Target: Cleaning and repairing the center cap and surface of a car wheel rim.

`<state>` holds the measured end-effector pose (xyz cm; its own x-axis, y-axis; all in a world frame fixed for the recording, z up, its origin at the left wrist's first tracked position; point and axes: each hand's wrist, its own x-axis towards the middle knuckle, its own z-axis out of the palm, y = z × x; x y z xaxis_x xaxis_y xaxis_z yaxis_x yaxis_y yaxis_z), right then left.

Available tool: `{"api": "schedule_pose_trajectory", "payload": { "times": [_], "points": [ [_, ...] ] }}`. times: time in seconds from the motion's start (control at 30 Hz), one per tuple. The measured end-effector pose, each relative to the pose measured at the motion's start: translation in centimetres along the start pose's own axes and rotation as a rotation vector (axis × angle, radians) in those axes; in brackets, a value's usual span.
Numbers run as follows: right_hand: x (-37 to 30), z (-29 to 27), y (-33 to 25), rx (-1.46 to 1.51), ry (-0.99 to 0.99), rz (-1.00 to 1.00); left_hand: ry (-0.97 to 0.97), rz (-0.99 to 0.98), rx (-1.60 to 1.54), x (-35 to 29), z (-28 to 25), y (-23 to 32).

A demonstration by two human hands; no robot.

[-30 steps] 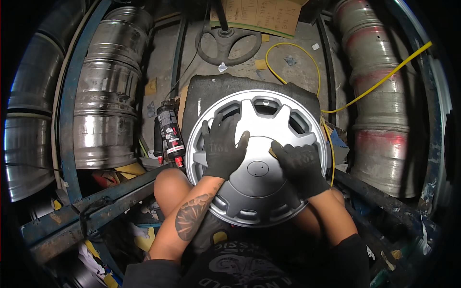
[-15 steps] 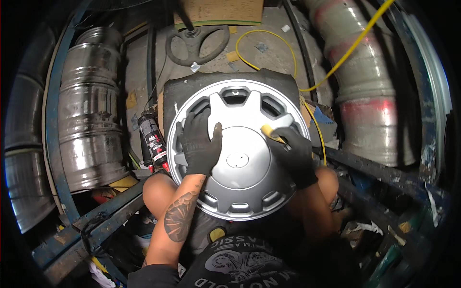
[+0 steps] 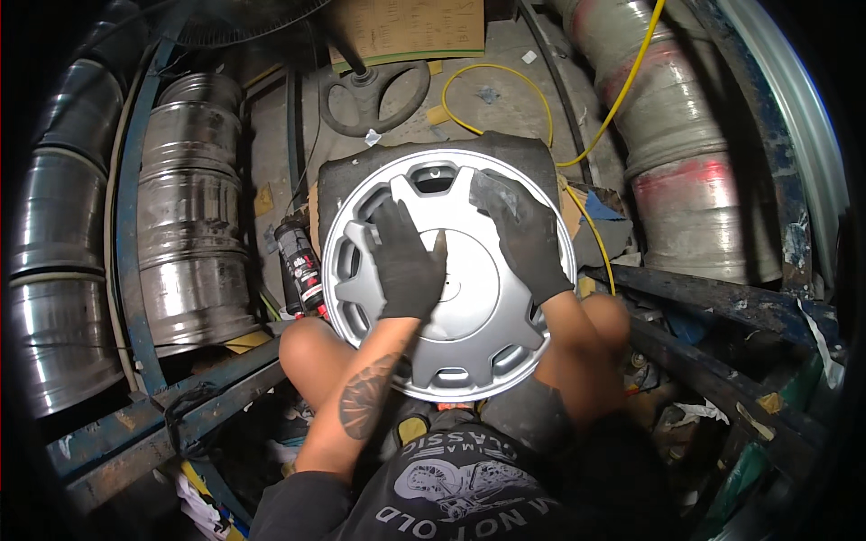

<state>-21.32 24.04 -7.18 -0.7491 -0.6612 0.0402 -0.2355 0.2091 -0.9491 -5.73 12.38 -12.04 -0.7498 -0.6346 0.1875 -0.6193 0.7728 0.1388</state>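
Observation:
A silver plastic wheel cover [image 3: 451, 329] with a round centre and cut-out slots around its rim lies face up before me. It rests on a dark pad [image 3: 347, 173]. My left hand [image 3: 408, 261], in a black glove, lies flat on the left side of the cover, fingers stretched out and thumb apart. My right hand [image 3: 526, 236], also gloved, presses on a spoke at the upper right with its fingers together and dusty grey at the tips. The folded yellow piece, which looks like sandpaper, is hidden beneath those fingers.
Stacked metal wheel rims stand at the left [image 3: 189, 212] and right [image 3: 686, 212] inside blue metal frames [image 3: 131, 252]. Black bottles [image 3: 299, 261] stand left of the cover. Beyond are a steering wheel [image 3: 372, 99], a yellow hose [image 3: 622, 86] and cardboard [image 3: 406, 32].
My right hand has moved up and away from the cover's centre onto a spoke, and the yellow piece has gone out of sight. My left hand has shifted slightly toward the centre.

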Motion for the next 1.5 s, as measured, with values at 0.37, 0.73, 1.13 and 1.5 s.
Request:
{"api": "schedule_pose_trajectory", "payload": {
  "times": [0.37, 0.73, 1.13, 1.5],
  "points": [
    [0.1, -0.7, 2.3, -0.134, 0.059, -0.089, -0.315, 0.410, -0.338, -8.0, -3.4, 6.6],
    [-2.3, 0.3, -0.3, -0.267, -0.138, -0.258, -0.132, -0.104, -0.309, -9.8, -4.2, -0.8],
    [-3.9, 2.1, -2.0, -0.869, -0.504, -0.499, -0.015, -0.192, -0.325, -10.2, -3.8, -2.2],
    [-5.8, 4.5, -1.6, -0.530, -0.329, -0.367, 0.123, -0.263, -0.439, -11.1, -3.3, -2.4]
  ]
}}
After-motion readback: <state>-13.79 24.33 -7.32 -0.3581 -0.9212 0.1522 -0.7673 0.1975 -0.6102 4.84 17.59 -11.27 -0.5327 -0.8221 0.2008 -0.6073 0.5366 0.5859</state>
